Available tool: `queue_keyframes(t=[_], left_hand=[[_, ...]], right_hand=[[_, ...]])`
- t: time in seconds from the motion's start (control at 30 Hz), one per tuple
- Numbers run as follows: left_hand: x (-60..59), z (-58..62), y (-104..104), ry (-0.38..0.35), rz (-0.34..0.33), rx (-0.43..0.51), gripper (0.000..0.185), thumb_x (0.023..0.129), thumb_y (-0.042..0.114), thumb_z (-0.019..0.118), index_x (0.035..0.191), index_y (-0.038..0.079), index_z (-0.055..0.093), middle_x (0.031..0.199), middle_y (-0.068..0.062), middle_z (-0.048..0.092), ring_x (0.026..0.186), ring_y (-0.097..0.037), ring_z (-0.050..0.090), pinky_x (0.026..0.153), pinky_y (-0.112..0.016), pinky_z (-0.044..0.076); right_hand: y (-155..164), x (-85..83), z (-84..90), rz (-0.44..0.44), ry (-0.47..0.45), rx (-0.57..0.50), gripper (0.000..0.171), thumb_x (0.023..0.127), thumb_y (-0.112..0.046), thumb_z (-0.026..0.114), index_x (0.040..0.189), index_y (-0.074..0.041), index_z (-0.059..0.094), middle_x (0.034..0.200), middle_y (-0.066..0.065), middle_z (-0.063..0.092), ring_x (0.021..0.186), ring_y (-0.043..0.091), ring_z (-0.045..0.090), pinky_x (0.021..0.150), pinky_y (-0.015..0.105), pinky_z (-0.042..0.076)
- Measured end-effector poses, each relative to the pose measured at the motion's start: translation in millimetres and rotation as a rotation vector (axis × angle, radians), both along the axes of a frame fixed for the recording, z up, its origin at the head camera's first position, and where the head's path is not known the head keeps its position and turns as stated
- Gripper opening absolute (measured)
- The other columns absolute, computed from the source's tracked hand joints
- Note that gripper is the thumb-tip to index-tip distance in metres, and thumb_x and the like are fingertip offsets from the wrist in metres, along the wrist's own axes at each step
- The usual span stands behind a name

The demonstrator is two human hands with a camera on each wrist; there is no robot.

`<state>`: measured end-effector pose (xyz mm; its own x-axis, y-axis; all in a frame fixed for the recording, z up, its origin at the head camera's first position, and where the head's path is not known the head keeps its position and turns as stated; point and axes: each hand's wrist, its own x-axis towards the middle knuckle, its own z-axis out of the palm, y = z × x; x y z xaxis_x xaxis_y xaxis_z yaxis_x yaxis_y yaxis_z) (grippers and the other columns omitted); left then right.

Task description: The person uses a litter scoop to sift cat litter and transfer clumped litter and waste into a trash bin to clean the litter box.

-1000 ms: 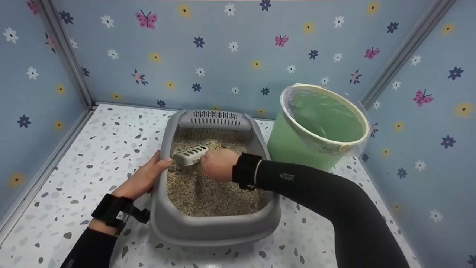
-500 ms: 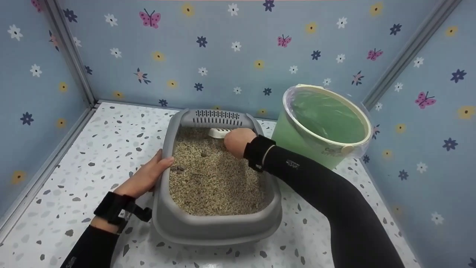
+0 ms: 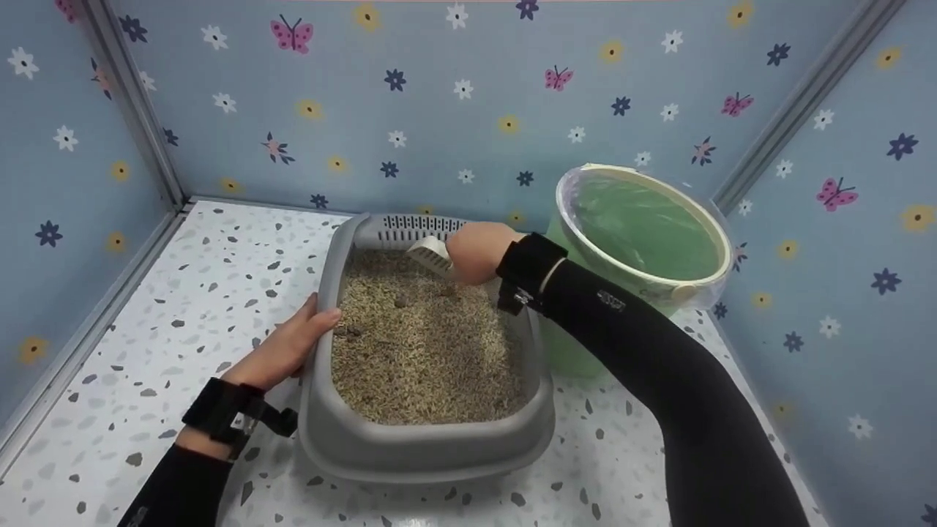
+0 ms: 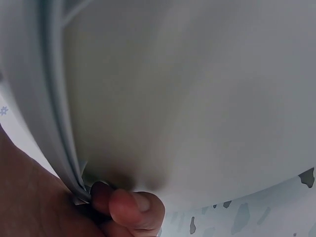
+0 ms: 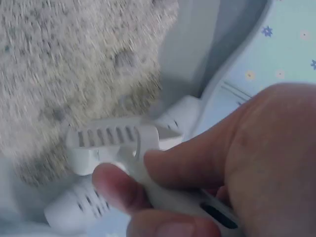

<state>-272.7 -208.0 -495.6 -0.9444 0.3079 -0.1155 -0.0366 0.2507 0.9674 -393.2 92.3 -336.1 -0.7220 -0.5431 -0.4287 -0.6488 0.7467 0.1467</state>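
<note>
A grey litter box (image 3: 424, 457) stands on the speckled surface, filled with tan pellet litter (image 3: 417, 359). My left hand (image 3: 289, 348) grips its left rim, thumb on top; the left wrist view shows the fingers (image 4: 136, 210) curled beneath the lip. At the box's back end, my right hand (image 3: 479, 252) holds a white slotted litter scoop (image 3: 430, 255) by the handle, thumb and fingers wrapped round it. The scoop's head is tilted above the litter, its slots showing in the right wrist view. Dark clumps (image 3: 351, 331) lie in the litter, one (image 5: 126, 59) near the scoop.
Right of the box stands a green bin (image 3: 578, 344) with a clear plastic liner (image 3: 644, 219) over its rim, partly behind my right forearm. Blue flowered panels (image 3: 468, 102) enclose the back and both sides. The white speckled surface (image 3: 190, 293) extends around the box.
My right hand has carried the scoop from the litter's left side to the back, then slightly right, and tipped its head. The groove in the litter looks smoothed. My left hand stays put.
</note>
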Motion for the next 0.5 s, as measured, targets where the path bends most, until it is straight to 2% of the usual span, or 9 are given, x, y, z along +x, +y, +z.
queue_keyframes(t=[0.1, 0.2, 0.37, 0.5], left_hand=[[1.0, -1.0, 0.0, 0.002, 0.004, 0.007, 0.087, 0.113, 0.062, 0.045, 0.180, 0.032, -0.003, 0.137, -0.035, 0.056, 0.105, -0.043, 0.071, 0.074, -0.052, 0.065], [1.6, -1.9, 0.0, -0.001, 0.004, 0.004, 0.087, 0.113, 0.063, 0.045, 0.180, 0.033, -0.003, 0.138, -0.034, 0.058, 0.105, -0.044, 0.072, 0.074, -0.052, 0.065], [1.1, -1.9, 0.3, -0.010, 0.002, -0.006, 0.089, 0.113, 0.065, 0.046, 0.180, 0.034, -0.003, 0.143, -0.035, 0.058, 0.109, -0.045, 0.072, 0.076, -0.053, 0.065], [0.6, -0.1, -1.1, 0.000, 0.000, -0.009, 0.090, 0.113, 0.064, 0.045, 0.180, 0.030, -0.005, 0.158, -0.037, 0.045, 0.120, -0.048, 0.068, 0.081, -0.054, 0.065]], right_hand=[[-3.0, 0.3, 1.6, -0.012, 0.072, 0.040, 0.030, 0.111, -0.015, 0.059, 0.084, -0.014, 0.046, 0.073, 0.001, 0.036, 0.067, 0.018, 0.033, 0.067, 0.040, 0.036], [-7.7, -1.5, -1.8, -0.019, 0.081, 0.080, 0.035, 0.110, -0.015, 0.057, 0.077, -0.016, 0.042, 0.070, -0.001, 0.031, 0.065, 0.017, 0.030, 0.064, 0.039, 0.034], [-17.9, -4.3, -4.3, -0.018, 0.048, 0.078, 0.040, 0.109, -0.016, 0.056, 0.073, -0.019, 0.038, 0.068, -0.003, 0.026, 0.063, 0.016, 0.025, 0.062, 0.038, 0.030], [-31.4, -2.0, 3.7, 0.005, 0.008, 0.044, 0.039, 0.111, -0.014, 0.054, 0.074, -0.018, 0.040, 0.069, -0.002, 0.027, 0.063, 0.016, 0.022, 0.064, 0.039, 0.028]])
